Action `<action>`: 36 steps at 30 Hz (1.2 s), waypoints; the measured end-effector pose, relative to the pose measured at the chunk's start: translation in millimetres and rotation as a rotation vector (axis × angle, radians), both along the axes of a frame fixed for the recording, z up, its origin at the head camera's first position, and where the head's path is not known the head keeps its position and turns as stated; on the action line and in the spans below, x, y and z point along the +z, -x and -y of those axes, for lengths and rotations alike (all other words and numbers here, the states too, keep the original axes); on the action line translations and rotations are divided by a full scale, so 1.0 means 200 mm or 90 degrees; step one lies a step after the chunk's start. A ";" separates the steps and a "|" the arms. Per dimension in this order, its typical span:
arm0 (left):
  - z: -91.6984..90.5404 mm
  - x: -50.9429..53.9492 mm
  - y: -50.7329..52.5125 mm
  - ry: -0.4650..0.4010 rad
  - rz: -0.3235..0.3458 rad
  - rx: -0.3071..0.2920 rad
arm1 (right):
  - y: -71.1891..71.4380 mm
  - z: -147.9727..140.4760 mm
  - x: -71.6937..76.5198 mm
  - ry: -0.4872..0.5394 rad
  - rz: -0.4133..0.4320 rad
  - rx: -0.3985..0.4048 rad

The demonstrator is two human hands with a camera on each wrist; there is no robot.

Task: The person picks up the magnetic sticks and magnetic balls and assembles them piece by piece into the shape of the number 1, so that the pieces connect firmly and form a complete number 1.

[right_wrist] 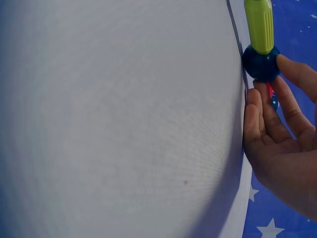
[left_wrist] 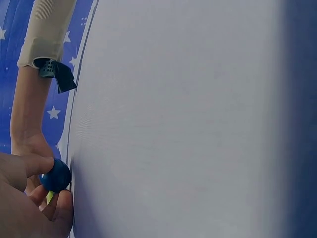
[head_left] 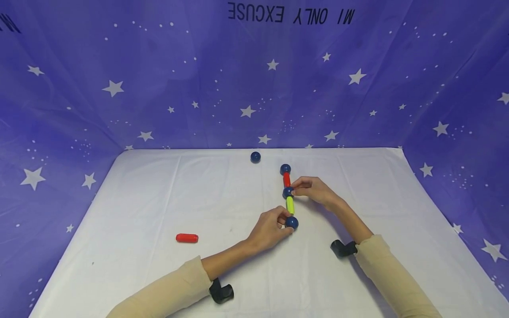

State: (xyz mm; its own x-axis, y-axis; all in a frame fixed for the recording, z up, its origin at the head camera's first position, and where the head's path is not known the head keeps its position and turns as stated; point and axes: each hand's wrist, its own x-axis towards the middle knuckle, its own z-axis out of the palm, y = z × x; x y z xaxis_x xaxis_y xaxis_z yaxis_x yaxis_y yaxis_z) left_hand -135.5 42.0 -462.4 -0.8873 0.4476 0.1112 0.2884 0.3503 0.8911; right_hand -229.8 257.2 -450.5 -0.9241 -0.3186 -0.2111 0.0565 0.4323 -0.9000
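Observation:
A chain of blue balls and ribbed rods lies on the white table. From far to near run a far blue ball, a red rod, a middle blue ball, a yellow-green rod and a near blue ball. My left hand pinches the near ball between thumb and fingers; the left wrist view shows this blue ball too. With thumb and fingers, my right hand holds the middle ball, and the yellow-green rod touches that ball in the right wrist view.
A loose red rod lies on the white tablecloth left of the left hand. One more blue ball sits near the table's back edge. Purple star-patterned cloth stands behind and at both sides.

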 end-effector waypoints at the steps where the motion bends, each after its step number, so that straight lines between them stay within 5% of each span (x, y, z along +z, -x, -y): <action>1: 0.00 0.00 0.00 0.000 0.001 0.001 | 0.00 0.00 0.00 -0.002 -0.001 0.000; 36: -0.02 0.00 0.03 -0.007 0.013 0.018 | 0.00 0.00 0.00 -0.008 0.001 -0.008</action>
